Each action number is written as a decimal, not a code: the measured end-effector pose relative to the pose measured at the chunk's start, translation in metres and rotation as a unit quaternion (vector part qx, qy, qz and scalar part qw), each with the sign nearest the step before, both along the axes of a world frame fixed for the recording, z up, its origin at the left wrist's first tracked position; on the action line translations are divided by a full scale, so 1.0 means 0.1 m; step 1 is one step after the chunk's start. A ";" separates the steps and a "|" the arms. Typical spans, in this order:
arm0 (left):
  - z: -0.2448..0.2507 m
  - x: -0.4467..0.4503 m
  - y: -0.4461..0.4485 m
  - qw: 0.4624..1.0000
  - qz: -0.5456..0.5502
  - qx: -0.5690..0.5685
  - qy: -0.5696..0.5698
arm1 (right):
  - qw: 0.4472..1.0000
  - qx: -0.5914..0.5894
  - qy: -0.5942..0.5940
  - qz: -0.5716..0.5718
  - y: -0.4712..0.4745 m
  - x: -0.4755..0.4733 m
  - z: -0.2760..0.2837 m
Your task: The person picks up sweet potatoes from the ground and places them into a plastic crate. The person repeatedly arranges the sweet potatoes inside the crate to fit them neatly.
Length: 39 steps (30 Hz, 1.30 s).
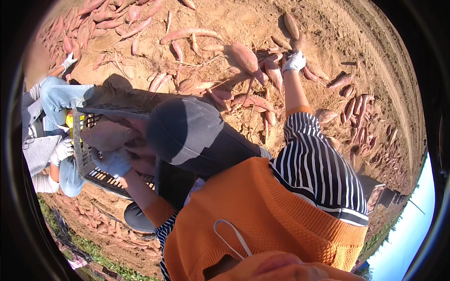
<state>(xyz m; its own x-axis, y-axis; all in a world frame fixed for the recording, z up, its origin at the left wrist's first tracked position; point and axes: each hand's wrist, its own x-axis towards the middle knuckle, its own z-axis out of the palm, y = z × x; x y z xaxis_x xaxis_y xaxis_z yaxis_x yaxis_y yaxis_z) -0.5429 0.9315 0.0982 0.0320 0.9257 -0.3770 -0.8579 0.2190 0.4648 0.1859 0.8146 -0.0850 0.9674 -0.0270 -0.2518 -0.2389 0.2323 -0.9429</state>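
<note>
My left hand (113, 163), in a white glove with a grey palm, grips the underside of a large sweet potato (106, 136) inside a black plastic crate (81, 159). Other sweet potatoes lie in the crate, partly shaded. Stretched out to the upper right, my gloved right hand (294, 61) is at a cluster of sweet potatoes on the soil; its fingers touch or lie close beside a reddish one (299, 41). Their grip is partly hidden. A longer sweet potato (291, 25) lies just beyond, and a thick one (244, 57) lies to the left of that hand.
At the left a co-worker in light jeans (63, 95) is beside the crate, one gloved hand (62, 151) near its side, the other (69, 61) near piled sweet potatoes (105, 15). My dark-clad knee (197, 131) adjoins the crate. More sweet potatoes (362, 109) lie right.
</note>
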 end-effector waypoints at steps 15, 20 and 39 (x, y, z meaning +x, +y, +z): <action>-0.50 -0.64 -0.74 0.997 0.038 0.046 0.047 | 0.713 -0.478 -0.080 0.507 -0.91 -0.15 -0.43; -0.48 -0.59 -0.80 0.990 0.102 0.002 0.095 | 0.829 0.121 0.308 0.451 -0.76 -0.52 0.32; -0.40 -1.21 -0.72 0.786 0.211 -0.272 0.513 | 0.586 0.016 -0.016 0.810 1.47 -3.82 2.43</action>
